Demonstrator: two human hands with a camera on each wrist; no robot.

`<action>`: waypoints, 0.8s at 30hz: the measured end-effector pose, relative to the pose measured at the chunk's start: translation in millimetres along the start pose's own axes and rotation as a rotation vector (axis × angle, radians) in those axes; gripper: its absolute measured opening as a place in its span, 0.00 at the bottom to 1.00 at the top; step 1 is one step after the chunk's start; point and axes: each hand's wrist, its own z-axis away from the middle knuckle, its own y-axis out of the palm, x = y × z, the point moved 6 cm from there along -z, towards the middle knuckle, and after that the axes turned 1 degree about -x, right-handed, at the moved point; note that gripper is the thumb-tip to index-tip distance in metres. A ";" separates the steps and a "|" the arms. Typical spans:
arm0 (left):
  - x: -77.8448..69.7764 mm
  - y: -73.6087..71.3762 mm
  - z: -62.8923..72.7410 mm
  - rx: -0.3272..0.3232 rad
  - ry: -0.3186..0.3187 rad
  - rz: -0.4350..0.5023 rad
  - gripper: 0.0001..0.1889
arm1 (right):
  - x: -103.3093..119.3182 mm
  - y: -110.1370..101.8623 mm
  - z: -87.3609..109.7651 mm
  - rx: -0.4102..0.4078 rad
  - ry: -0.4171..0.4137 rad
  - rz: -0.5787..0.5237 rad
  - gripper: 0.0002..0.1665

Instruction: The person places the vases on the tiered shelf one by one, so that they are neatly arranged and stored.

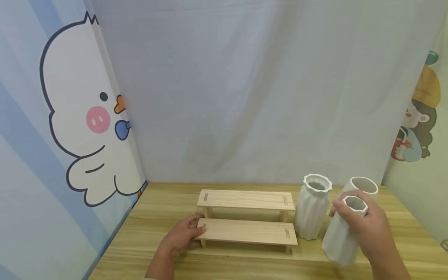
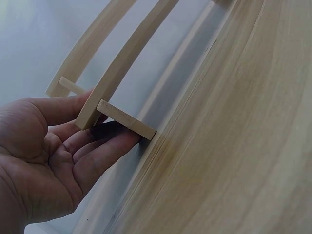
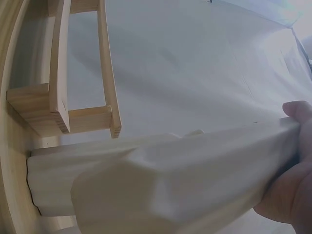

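Observation:
My left hand (image 1: 182,235) grips the left end of a two-tier wooden shelf (image 1: 246,231), thumb on the lower board and the other fingers beneath it. In the left wrist view, fingertips rest against the shelf's short leg (image 2: 127,121). On the right, my right hand (image 1: 372,227) holds a slim white vase (image 1: 338,241) round its neck. This vase leans, its mouth toward the right, and its faceted base (image 3: 117,200) shows in the right wrist view. Between it and the shelf stands a ribbed white vase (image 1: 311,216) with a scalloped rim.
Behind my right hand is a wider-mouthed white vase (image 1: 365,184), partly hidden. Everything stands on a wood-grain table (image 1: 157,202). A grey curtain (image 1: 245,97) hangs along the back, with cartoon-printed sheets (image 1: 80,77) at the sides.

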 end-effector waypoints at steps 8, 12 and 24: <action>-3.6 -0.8 2.7 0.004 0.017 -0.005 0.36 | 7.9 21.0 7.6 0.039 -0.050 -0.067 0.08; -3.3 -2.1 3.6 -0.001 0.009 -0.006 0.36 | 11.9 29.8 10.2 0.058 -0.072 -0.088 0.07; -1.3 -0.3 2.0 0.000 0.020 0.012 0.35 | 19.2 47.8 15.9 0.112 -0.119 -0.101 0.04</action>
